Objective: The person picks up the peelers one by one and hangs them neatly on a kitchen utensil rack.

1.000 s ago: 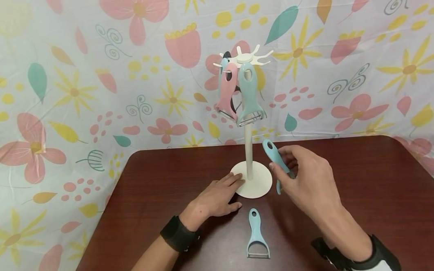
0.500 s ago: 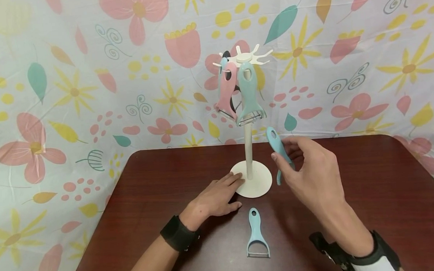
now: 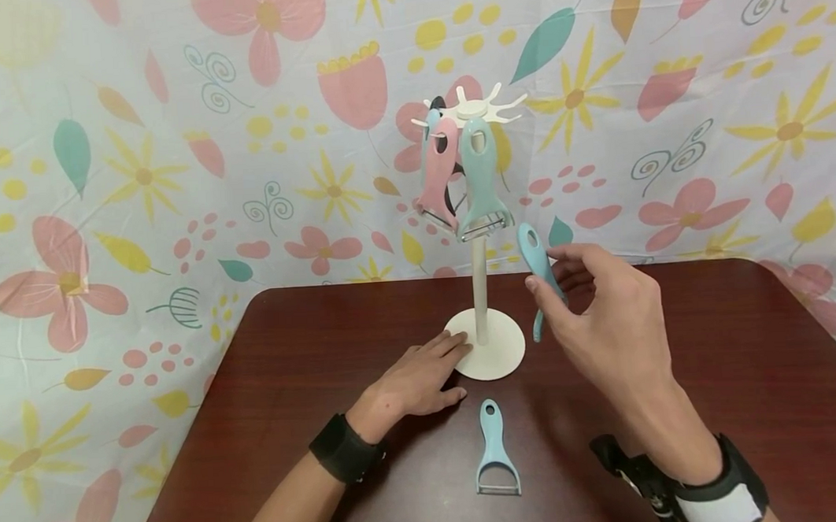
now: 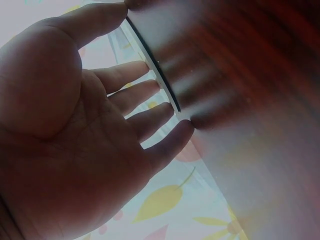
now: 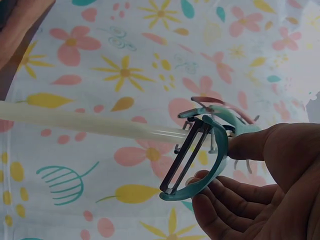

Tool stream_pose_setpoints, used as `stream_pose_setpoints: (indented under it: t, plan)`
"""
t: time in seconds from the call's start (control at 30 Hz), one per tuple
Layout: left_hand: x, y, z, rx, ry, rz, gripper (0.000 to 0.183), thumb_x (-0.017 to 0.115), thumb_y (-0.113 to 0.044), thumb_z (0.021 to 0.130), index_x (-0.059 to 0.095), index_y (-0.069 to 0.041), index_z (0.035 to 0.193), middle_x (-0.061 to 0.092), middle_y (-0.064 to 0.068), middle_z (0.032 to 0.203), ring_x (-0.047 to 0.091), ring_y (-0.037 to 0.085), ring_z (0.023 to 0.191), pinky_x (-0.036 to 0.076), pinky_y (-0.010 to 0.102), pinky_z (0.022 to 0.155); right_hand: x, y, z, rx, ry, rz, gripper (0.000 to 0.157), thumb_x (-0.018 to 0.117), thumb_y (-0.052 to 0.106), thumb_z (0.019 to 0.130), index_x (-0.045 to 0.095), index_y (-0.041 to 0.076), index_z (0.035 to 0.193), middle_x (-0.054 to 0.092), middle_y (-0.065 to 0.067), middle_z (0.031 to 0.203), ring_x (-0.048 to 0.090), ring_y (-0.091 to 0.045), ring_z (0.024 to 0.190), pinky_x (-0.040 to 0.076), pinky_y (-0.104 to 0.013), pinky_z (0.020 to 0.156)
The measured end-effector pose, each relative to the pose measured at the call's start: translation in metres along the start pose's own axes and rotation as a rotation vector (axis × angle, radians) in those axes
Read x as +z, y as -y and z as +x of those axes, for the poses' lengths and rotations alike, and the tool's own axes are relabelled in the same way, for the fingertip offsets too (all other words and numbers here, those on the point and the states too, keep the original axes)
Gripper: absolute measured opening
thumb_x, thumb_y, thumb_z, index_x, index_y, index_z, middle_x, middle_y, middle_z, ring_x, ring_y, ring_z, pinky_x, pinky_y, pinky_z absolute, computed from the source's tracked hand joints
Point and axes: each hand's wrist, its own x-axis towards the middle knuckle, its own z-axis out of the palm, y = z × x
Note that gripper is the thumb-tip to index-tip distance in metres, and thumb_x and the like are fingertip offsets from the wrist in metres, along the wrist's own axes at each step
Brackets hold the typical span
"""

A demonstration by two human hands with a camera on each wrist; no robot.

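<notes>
My right hand (image 3: 609, 322) pinches a blue peeler (image 3: 537, 259) between thumb and fingers, holed handle end up, in the air right of the white stand's pole (image 3: 480, 289). In the right wrist view the metal blade of this peeler (image 5: 185, 157) faces the camera. My left hand (image 3: 417, 379) lies with extended fingers on the edge of the stand's round base (image 3: 497, 359). From the stand's hooks hang a green peeler (image 3: 480, 175), a pink peeler (image 3: 441, 169), and, partly hidden behind them, a blue one and a black one. A second blue peeler (image 3: 494, 450) lies flat on the table.
The dark brown table (image 3: 287, 339) carries the stand. Several white hooks (image 3: 498, 107) fan out at the stand's top, with bare ones at the back and right. Behind the table hangs a flower-patterned cloth (image 3: 242, 144).
My right hand has risen and shifted slightly right with the blue peeler. My left hand stays on the base, and the hanging peelers look the same.
</notes>
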Motion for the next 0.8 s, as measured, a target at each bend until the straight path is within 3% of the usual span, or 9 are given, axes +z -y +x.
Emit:
stream_pose_setpoints:
  t: [0.5,0.8]
  plan:
    - [-0.001,-0.001,0.0,-0.005,0.006,-0.009,0.072,0.061,-0.044,0.093,0.035,-0.015,0.153,0.024,0.002,0.158,0.021,0.024,0.143,0.037,0.047,0.104,-0.011,0.009,0.014,-0.036,-0.067,0.056,0.034,0.077,0.025,0.081,0.071,0.007,0.109,0.069,0.001,0.084,0.063,-0.011,0.074,0.044,-0.013,0.068]
    - [-0.003,-0.001,-0.001,-0.002,0.006,-0.013,0.072,0.061,-0.044,0.093,0.034,-0.014,0.153,0.025,0.003,0.158,0.021,0.024,0.143,0.037,0.048,0.104,-0.021,0.013,0.029,-0.047,-0.112,0.063,0.038,0.075,0.026,0.082,0.07,0.006,0.114,0.07,-0.003,0.088,0.065,-0.014,0.076,0.041,-0.001,0.066]
